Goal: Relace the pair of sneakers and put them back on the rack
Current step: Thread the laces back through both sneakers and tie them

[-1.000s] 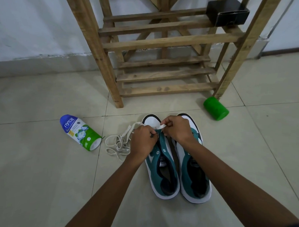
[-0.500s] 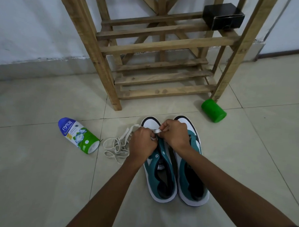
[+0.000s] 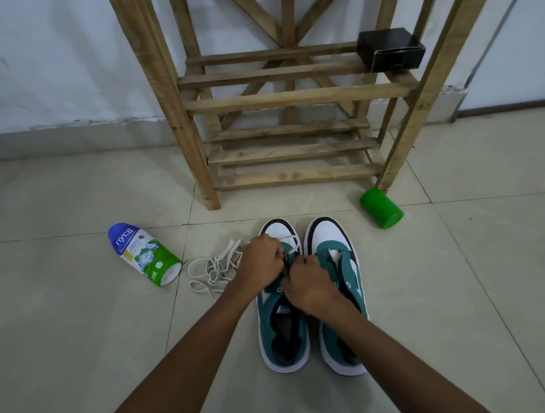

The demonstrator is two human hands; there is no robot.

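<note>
Two teal-and-white suede sneakers (image 3: 336, 290) stand side by side on the tiled floor (image 3: 72, 322) before the wooden slatted rack (image 3: 294, 101). Over the left sneaker's eyelets, the left hand (image 3: 261, 262) and right hand (image 3: 311, 286) each pinch the white flat lace (image 3: 290, 240), whose slack lies coiled just left.

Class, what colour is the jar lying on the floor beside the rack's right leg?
Bright green all over. The jar shows best in the head view.

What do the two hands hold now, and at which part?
Both the left hand and the right hand pinch the white lace near the toe of the left sneaker; the exact part is hidden.
</note>
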